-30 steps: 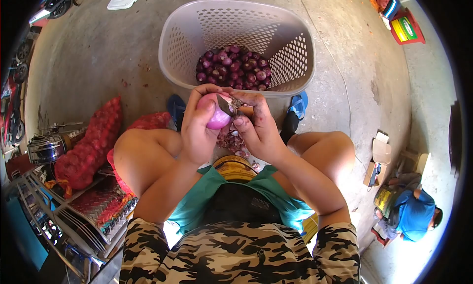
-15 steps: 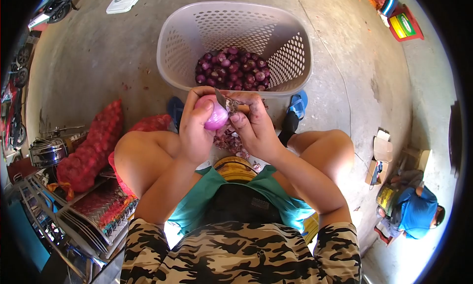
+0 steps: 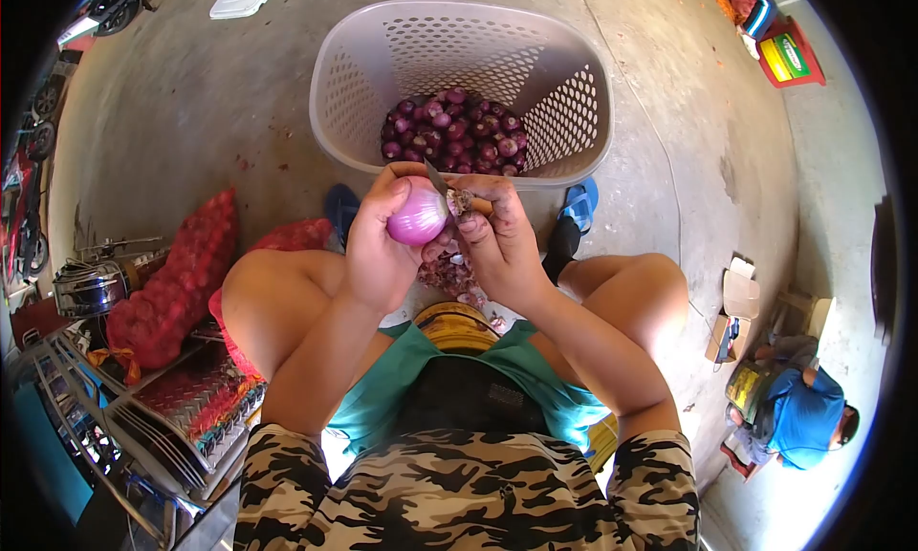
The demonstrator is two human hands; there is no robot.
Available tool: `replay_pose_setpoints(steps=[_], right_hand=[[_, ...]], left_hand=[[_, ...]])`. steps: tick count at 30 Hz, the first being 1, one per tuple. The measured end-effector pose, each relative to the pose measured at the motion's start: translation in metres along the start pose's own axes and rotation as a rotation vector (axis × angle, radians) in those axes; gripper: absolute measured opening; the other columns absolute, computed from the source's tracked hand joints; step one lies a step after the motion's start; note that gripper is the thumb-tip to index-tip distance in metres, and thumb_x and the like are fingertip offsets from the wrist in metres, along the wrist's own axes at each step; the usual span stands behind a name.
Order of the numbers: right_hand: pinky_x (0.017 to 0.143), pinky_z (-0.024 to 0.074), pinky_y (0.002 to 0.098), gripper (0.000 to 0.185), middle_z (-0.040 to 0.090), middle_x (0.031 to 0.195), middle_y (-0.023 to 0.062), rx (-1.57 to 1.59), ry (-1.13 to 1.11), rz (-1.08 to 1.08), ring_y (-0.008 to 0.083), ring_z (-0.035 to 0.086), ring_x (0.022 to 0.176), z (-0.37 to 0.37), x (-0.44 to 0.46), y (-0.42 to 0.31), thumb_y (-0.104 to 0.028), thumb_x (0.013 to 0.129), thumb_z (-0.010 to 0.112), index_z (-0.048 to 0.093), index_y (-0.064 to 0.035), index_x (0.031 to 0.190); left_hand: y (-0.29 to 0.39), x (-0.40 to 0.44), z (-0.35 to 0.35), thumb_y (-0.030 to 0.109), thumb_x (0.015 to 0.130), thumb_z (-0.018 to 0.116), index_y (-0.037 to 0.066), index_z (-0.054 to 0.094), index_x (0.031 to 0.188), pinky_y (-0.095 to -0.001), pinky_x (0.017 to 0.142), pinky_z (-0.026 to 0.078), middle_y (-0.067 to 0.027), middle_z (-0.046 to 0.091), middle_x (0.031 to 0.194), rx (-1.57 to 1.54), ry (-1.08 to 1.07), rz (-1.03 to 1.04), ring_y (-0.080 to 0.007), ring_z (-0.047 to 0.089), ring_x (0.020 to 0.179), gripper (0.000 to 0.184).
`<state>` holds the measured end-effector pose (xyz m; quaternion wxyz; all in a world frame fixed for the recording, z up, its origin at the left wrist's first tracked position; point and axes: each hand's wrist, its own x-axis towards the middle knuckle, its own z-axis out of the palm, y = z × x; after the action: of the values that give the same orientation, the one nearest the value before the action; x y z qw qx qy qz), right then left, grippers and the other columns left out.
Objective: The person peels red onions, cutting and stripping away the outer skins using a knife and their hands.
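Note:
My left hand [image 3: 375, 250] is wrapped round a purple onion [image 3: 418, 213], whose smooth, shiny side faces up. My right hand [image 3: 502, 240] is closed on a small knife [image 3: 435, 176]; part of its handle shows between the fingers. The dark blade stands against the onion's right end, beside brown, dry root or skin bits [image 3: 460, 202]. Below the hands, loose onion skins [image 3: 454, 276] lie in a heap between my legs. Just beyond the hands stands a grey perforated basket [image 3: 349, 121] with many purple onions [image 3: 454, 135] at its bottom.
Red mesh sacks [image 3: 177, 283] lie at the left, beside a metal rack [image 3: 143, 427] and a shiny pot [image 3: 88, 289]. At the right are an open cardboard box [image 3: 734, 312] and a seated person in blue [image 3: 806, 417]. A red tub [image 3: 792, 54] stands at the upper right.
The onion has turned in my left hand, so more of its rounded side shows. The knife blade now stands more edge-on, and the fingers of both hands have shifted slightly.

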<state>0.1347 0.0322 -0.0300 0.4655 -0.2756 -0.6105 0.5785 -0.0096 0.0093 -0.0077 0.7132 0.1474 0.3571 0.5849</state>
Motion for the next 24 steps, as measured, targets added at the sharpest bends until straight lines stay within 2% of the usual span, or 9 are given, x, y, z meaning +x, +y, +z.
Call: replay_pose_setpoints(steps=[3,6,9,12,15,16,19,24], right_hand=[[0.079,0.0489,0.0301,0.021,0.051,0.122,0.0176,0.002,-0.027,-0.029,0.0200,0.059,0.095,-0.002,0.000,0.005,-0.003,0.095,0.045,0.042,-0.0004,0.115],[0.079,0.0486,0.0287,0.022,0.053,0.115,0.0155,0.097,-0.018,0.062,0.0174,0.059,0.090,-0.001,-0.003,0.008,-0.005,0.096,0.044,0.041,-0.0010,0.117],[0.074,0.0475,0.0258,0.023,0.053,0.104,0.0113,0.286,-0.005,0.119,0.0139,0.057,0.083,0.000,-0.002,-0.001,-0.007,0.096,0.044,0.040,-0.0014,0.118],[0.065,0.0446,0.0226,0.024,0.051,0.091,0.0060,0.312,0.045,0.118,0.0096,0.052,0.073,-0.001,-0.001,-0.002,-0.009,0.097,0.045,0.039,-0.0020,0.119],[0.057,0.0377,0.0198,0.024,0.049,0.085,0.0027,0.258,0.070,0.121,0.0062,0.044,0.066,-0.004,-0.001,0.000,-0.013,0.098,0.045,0.039,-0.0027,0.118],[0.056,0.0365,0.0197,0.024,0.048,0.084,0.0021,0.281,0.078,0.130,0.0058,0.043,0.065,-0.003,0.000,-0.001,-0.014,0.098,0.045,0.039,-0.0029,0.118],[0.054,0.0343,0.0195,0.025,0.047,0.080,0.0007,0.341,0.066,0.146,0.0050,0.039,0.062,-0.004,0.001,-0.003,-0.018,0.098,0.045,0.040,-0.0033,0.118],[0.053,0.0345,0.0198,0.026,0.046,0.077,-0.0001,0.333,0.014,0.141,0.0053,0.040,0.060,-0.009,0.001,-0.001,-0.020,0.098,0.045,0.040,-0.0043,0.118]], left_hand=[[0.001,0.002,-0.006,0.031,0.090,0.041,0.010,0.047,0.109,-0.0256,0.060,0.046,-0.0035,0.058,0.094,-0.048,-0.040,-0.057,-0.0136,0.058,0.079,0.029],[0.000,0.001,-0.007,0.029,0.089,0.043,0.008,0.048,0.108,-0.0270,0.062,0.047,-0.0054,0.057,0.097,-0.074,-0.033,-0.055,-0.0146,0.058,0.079,0.028],[0.000,-0.001,0.001,0.022,0.086,0.049,0.006,0.048,0.109,-0.0289,0.072,0.049,-0.0081,0.057,0.100,-0.002,-0.058,0.053,-0.0165,0.058,0.086,0.029],[-0.002,-0.001,0.004,0.011,0.079,0.055,0.003,0.047,0.111,-0.0312,0.087,0.044,-0.0113,0.054,0.107,0.157,-0.086,0.192,-0.0183,0.054,0.099,0.034],[-0.009,0.000,0.004,0.003,0.074,0.056,0.002,0.046,0.111,-0.0322,0.096,0.037,-0.0126,0.051,0.113,0.499,-0.136,0.452,-0.0184,0.048,0.109,0.038],[-0.008,0.000,0.006,0.000,0.071,0.056,0.002,0.047,0.109,-0.0324,0.098,0.034,-0.0134,0.048,0.117,0.526,-0.146,0.470,-0.0182,0.045,0.112,0.040],[-0.007,0.003,0.003,0.001,0.069,0.056,0.002,0.048,0.108,-0.0316,0.096,0.036,-0.0133,0.049,0.117,0.616,-0.179,0.539,-0.0182,0.047,0.110,0.040],[0.002,0.000,0.005,0.004,0.068,0.053,0.001,0.049,0.110,-0.0317,0.092,0.041,-0.0154,0.052,0.115,0.413,-0.144,0.327,-0.0189,0.052,0.102,0.042]])
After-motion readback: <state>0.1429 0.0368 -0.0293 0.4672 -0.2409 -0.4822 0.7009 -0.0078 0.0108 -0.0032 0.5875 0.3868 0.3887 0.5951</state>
